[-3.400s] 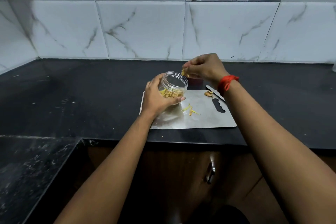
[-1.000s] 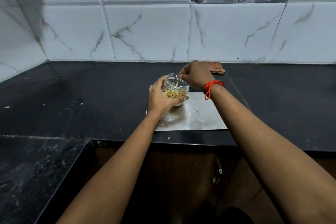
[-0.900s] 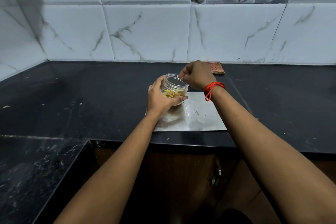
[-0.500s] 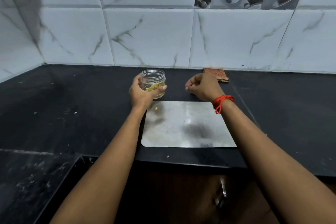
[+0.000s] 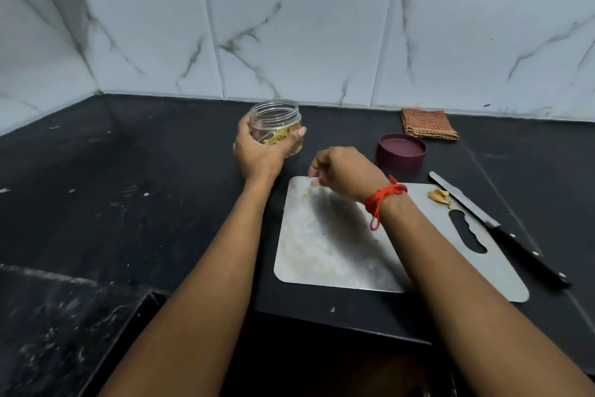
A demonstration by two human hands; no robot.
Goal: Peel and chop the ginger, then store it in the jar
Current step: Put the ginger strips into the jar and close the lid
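Note:
My left hand (image 5: 257,155) grips a clear plastic jar (image 5: 273,116) just above the black counter, left of the steel chopping board (image 5: 338,251). Yellow ginger strips (image 5: 281,137) lie in the jar's bottom, and its mouth is uncovered. Over the board's far left corner hovers my right hand (image 5: 346,171), fingers curled with the tips pointing down; I see nothing between them. A tiny ginger bit (image 5: 305,193) sits on the board just below those fingertips. The jar's maroon lid (image 5: 401,155) rests upside down behind the board.
A black-handled knife (image 5: 483,219) lies along the board's right edge, with a scrap of ginger peel (image 5: 438,196) beside its blade. A folded brown cloth (image 5: 428,123) sits by the tiled wall. One crumb (image 5: 332,309) lies near the counter's front edge.
My left hand carried the jar off the board to the left and back. My right hand left the jar's mouth and dropped to the board's far left corner.

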